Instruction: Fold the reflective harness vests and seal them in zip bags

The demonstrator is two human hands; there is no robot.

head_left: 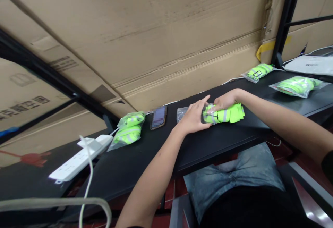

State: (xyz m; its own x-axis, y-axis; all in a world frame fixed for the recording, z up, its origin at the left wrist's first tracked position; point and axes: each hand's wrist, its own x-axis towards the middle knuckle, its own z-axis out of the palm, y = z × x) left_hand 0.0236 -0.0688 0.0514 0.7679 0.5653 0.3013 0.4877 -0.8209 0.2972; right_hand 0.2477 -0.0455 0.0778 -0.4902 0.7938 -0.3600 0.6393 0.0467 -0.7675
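Note:
A folded neon-green strap bundle with silver reflective bands lies on the black table, its left end inside a clear plastic bag. My left hand is over the bag with its fingers spread, the palm edge against the bundle's left end. From the right, my right hand grips the top of the bundle, its fingers partly hidden at the bag's mouth. Bagged green bundles lie at the left of the table. Two more bagged bundles, one farther back and one nearer, lie at the right.
A phone lies left of my hands. A white power strip with cables is at the left. Large cardboard boxes stand behind the black table. A white package is at the far right, beside a black metal post.

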